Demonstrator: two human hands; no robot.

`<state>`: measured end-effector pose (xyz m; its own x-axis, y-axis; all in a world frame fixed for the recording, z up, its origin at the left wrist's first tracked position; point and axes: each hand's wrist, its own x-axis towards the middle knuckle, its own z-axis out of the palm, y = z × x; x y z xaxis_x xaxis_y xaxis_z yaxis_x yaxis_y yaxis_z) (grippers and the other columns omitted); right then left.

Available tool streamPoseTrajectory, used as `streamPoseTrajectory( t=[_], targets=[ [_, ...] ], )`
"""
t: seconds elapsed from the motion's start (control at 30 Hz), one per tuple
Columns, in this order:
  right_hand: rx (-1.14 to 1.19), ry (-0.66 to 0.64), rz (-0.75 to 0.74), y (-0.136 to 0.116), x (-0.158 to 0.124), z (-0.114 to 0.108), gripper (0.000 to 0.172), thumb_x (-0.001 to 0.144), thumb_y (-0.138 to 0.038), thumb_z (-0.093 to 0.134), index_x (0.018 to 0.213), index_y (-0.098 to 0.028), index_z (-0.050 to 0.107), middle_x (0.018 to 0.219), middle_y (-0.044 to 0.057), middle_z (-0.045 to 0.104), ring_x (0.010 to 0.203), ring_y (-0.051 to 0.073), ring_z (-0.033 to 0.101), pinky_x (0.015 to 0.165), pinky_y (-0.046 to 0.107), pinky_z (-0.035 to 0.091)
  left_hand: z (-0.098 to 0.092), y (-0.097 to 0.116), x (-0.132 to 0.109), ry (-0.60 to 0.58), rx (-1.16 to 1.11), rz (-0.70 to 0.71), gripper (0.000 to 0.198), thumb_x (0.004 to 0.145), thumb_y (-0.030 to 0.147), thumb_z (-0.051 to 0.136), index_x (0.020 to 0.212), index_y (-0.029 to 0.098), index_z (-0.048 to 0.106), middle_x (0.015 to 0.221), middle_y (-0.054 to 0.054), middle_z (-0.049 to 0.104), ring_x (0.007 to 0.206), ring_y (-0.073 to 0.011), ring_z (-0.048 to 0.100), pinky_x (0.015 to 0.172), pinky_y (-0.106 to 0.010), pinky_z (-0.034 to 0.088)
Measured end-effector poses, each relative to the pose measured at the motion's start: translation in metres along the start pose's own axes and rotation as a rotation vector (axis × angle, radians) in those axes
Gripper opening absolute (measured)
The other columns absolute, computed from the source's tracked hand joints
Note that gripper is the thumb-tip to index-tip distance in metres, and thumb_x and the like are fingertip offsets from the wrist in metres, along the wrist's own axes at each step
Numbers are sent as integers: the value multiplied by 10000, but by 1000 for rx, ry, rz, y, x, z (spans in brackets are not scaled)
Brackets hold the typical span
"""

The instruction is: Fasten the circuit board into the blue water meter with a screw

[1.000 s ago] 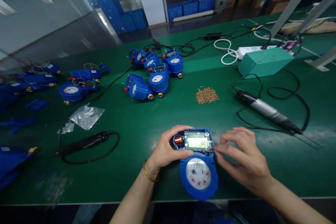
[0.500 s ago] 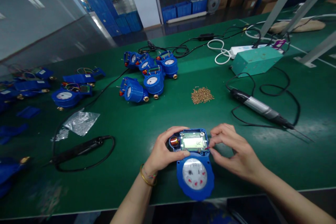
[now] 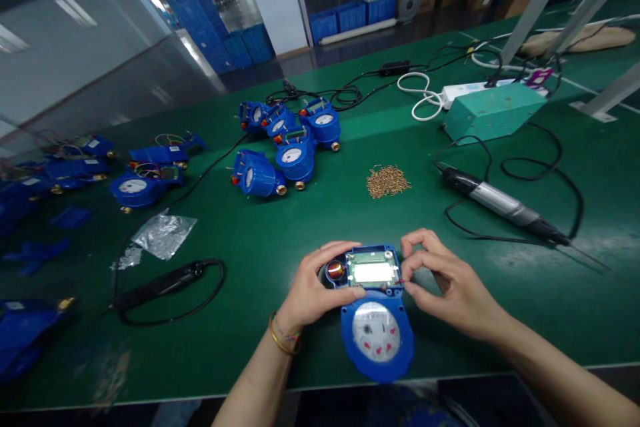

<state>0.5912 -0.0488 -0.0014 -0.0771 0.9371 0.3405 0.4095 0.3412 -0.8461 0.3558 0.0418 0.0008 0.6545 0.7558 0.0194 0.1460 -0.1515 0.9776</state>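
A blue water meter [image 3: 377,333] lies near the table's front edge, its upper housing uncovered. Inside the housing sits a green circuit board [image 3: 367,257] with a bright, blank display [image 3: 374,272]. My left hand [image 3: 314,287] grips the housing from the left, thumb in front and fingers behind, beside a round reddish part [image 3: 336,271]. At the right edge of the board, my right hand [image 3: 445,280] pinches a small red piece [image 3: 400,281], too small to name for certain. Its other fingers are curled.
Beyond the hands is a pile of small brass screws [image 3: 387,181]. Several more blue meters [image 3: 295,153] stand behind it to the left. An electric screwdriver [image 3: 505,207] lies right, a black one [image 3: 157,285] left near a plastic bag [image 3: 166,235]. A green box [image 3: 493,113] trails cables.
The display, which showed digits, is now blank and bright. Both hands keep nearly the same hold on the meter. The whole view has shifted slightly.
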Motion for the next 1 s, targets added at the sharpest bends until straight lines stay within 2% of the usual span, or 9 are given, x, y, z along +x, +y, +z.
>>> streamPoseTrajectory(
  t=[0.27, 0.53, 0.67, 0.83, 0.9, 1.0],
  targets=[
    [152, 8, -26, 10, -2, 4, 86, 858, -133, 597, 837, -217, 605, 977, 47, 486, 922, 185, 537, 773, 300, 463, 0, 7, 3, 3, 89, 30, 603, 660, 376, 895, 1209, 217, 703, 1209, -102, 722, 1134, -284, 656, 982, -394, 512],
    [-98, -29, -186, -1, 2, -10, 105, 877, -116, 600, 849, -217, 607, 972, 54, 531, 975, 213, 544, 827, 356, 474, 3, 13, 4, 26, 121, 26, 586, 658, 372, 891, 1190, 204, 712, 1185, -102, 737, 1105, -283, 669, 983, -404, 526],
    [-168, 28, -198, -3, -3, -10, 100, 904, -109, 599, 907, -209, 604, 995, 60, 544, 974, 204, 555, 800, 342, 472, 1, 12, 3, 16, 124, 38, 593, 653, 353, 899, 1193, 198, 709, 1182, -99, 738, 1112, -278, 663, 976, -390, 515],
    [-229, 5, -217, -4, -8, -7, 81, 957, -128, 564, 968, -208, 575, 1008, 66, 575, 955, 198, 554, 811, 359, 451, 0, 13, 2, 1, 120, 31, 586, 667, 355, 892, 1198, 192, 706, 1182, -102, 731, 1098, -269, 662, 965, -377, 511],
    [-225, -13, -181, -6, -7, -7, 75, 967, -140, 541, 968, -212, 565, 1032, 69, 582, 973, 207, 550, 829, 375, 442, 0, 13, 2, -7, 126, 32, 582, 672, 361, 889, 1200, 199, 704, 1186, -100, 730, 1100, -271, 660, 969, -382, 509],
    [-117, -92, -25, -9, -3, -9, 103, 1005, -219, 485, 933, -214, 559, 1051, 71, 574, 996, 215, 542, 843, 379, 447, -1, 12, 3, -16, 126, 43, 581, 675, 364, 888, 1201, 204, 702, 1192, -99, 729, 1115, -277, 655, 971, -387, 508]
  ],
)
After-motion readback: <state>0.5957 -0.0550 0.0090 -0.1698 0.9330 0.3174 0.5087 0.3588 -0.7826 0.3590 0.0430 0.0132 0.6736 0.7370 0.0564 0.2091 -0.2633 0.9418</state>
